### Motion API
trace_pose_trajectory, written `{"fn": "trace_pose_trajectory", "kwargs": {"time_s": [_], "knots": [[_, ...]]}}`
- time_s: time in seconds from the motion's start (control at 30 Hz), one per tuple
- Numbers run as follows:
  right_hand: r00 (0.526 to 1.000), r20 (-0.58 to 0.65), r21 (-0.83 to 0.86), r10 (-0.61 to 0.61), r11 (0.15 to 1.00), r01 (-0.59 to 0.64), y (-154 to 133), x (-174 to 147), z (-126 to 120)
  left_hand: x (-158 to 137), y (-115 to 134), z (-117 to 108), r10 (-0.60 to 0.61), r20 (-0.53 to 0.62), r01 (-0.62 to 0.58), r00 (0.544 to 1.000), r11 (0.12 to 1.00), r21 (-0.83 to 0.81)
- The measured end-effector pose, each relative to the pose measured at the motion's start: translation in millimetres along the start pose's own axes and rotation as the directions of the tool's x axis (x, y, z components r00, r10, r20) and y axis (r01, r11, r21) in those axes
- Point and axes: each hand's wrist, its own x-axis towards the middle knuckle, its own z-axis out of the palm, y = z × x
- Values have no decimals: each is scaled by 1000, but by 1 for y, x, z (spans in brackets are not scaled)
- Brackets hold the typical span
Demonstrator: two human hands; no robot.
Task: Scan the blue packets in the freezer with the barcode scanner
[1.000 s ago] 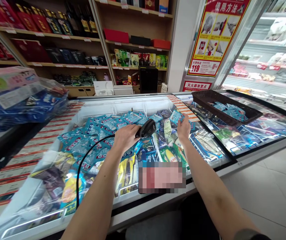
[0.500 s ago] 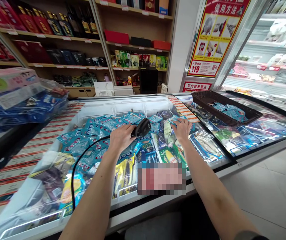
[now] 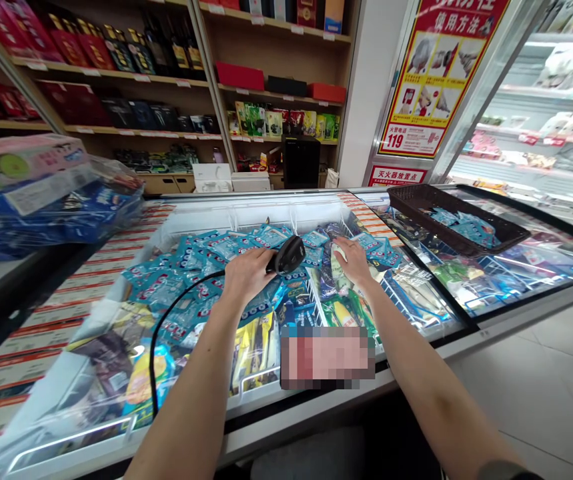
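My left hand (image 3: 247,275) is wrapped round the handle of a black barcode scanner (image 3: 290,255), whose head points right. Its black cable (image 3: 159,327) loops down toward me. Many flat blue packets (image 3: 166,280) lie spread over the freezer's glass top, beneath and left of the scanner. Fingers stretched forward, my right hand (image 3: 352,260) is over the glass with nothing visible in it. Just right of its fingers is a smaller group of blue packets (image 3: 379,247). Whether its fingertips touch the glass, I cannot tell.
A brown basket (image 3: 416,217) holding blue packets stands on the freezer at the right. Bagged boxes (image 3: 41,193) are at the left. A blurred-out rectangle (image 3: 329,357) sits by the freezer's front edge (image 3: 311,410). Shelves (image 3: 276,90) of goods line the back.
My right hand has drawn left, off the blue packets at the right, which now show uncovered. My left hand keeps the scanner in nearly the same place. The view has shifted slightly.
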Motion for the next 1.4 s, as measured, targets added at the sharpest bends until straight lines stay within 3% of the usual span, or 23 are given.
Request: {"fn": "trace_pose_trajectory", "kwargs": {"time_s": [0.1,0.23,0.4,0.6,0.83,1.0,1.13,1.4], "knots": [[989,99,77,-106,992,98,-10,8,7,0,-1,-1,-7,-4,7,1000,1000,12],[970,190,75,-151,987,139,-21,12,9,-1,-1,-3,-8,-4,8,1000,1000,20],[977,126,24,-171,985,170,-24,8,7,0,-1,-3,-12,13,12,1000,1000,22],[998,52,48,-44,998,42,-18,6,5,0,-1,-3,-3,11,3,1000,1000,2],[997,64,66,-33,997,29,-7,-1,0,1,-1,0,15,22,-15,1000,1000,7],[991,-56,-62,125,990,-129,-10,-4,2,1,-2,2,43,25,-43,999,999,23],[975,-59,-150,212,964,-219,-12,-3,4,0,-1,3,50,20,-51,999,998,36],[947,-56,27,317,949,-316,6,1,11,1,0,4,50,23,-50,999,999,12]]}}
